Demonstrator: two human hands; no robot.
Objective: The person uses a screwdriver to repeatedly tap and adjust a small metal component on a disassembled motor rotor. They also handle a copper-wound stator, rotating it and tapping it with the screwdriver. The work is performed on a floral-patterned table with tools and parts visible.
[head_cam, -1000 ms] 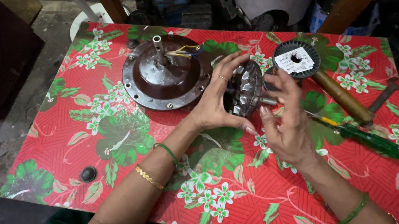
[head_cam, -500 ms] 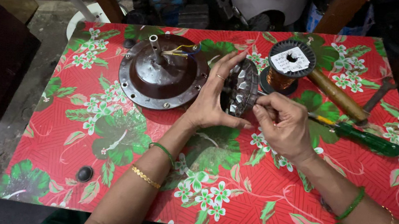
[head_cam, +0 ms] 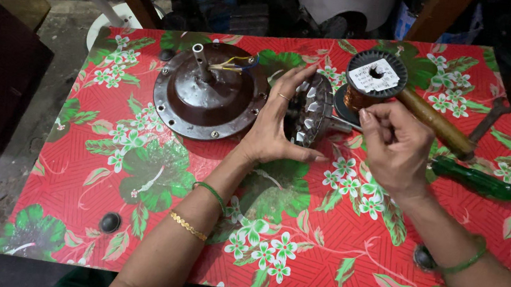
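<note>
My left hand (head_cam: 276,121) cups a round slotted metal stator core (head_cam: 309,110), holding it on edge above the table with its shaft pointing right. To its right my right hand (head_cam: 396,145) has its fingers pinched together, just off the shaft; whether a thin wire runs between them I cannot make out. A spool of copper wire (head_cam: 373,81) stands right behind my right hand. A brown domed motor cover (head_cam: 209,96) with a short pipe and coloured wire ends lies left of my left hand.
The table wears a red floral oilcloth (head_cam: 155,177). A green-handled screwdriver (head_cam: 474,180) and a wooden-handled hammer (head_cam: 440,126) lie at the right. Two dark round fasteners (head_cam: 110,222) sit near the front edge. Dark machine parts crowd the floor behind the table.
My right hand has drawn back from the stator core to the right and closed into a pinch. The left hand has kept the core on edge.
</note>
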